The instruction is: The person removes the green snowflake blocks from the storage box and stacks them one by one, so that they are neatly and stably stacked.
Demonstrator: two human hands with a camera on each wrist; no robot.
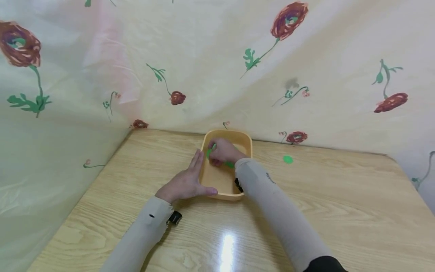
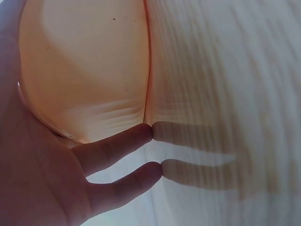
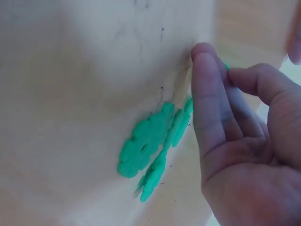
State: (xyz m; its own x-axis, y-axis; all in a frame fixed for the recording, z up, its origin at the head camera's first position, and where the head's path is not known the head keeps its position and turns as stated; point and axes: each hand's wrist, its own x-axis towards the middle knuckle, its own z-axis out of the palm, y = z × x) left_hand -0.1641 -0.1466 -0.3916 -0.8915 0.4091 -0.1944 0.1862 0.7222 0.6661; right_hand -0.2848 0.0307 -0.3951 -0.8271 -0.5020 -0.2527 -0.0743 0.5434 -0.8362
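A pale orange plastic tray point(image 1: 217, 181) lies on the table near the back wall. Inside its far half, my right hand point(image 1: 224, 151) pinches a small green piece point(image 1: 209, 152) between thumb and fingers; most of that piece is hidden. Beneath this hand, a green flower-shaped piece point(image 3: 143, 143) and narrower green pieces point(image 3: 154, 176) rest in the tray; whether they are joined I cannot tell. My left hand point(image 1: 186, 183) rests against the tray's left side with fingers extended, its thumb along the near rim. Its fingertips touch near the tray's outer side in the left wrist view.
A flat green disc point(image 1: 288, 159) lies on the wood-grain table point(image 1: 340, 196) to the right of the tray. A flower-printed sheet point(image 1: 210, 68) hangs behind and along the left edge. Light glares off the table point(image 1: 226, 251) in front.
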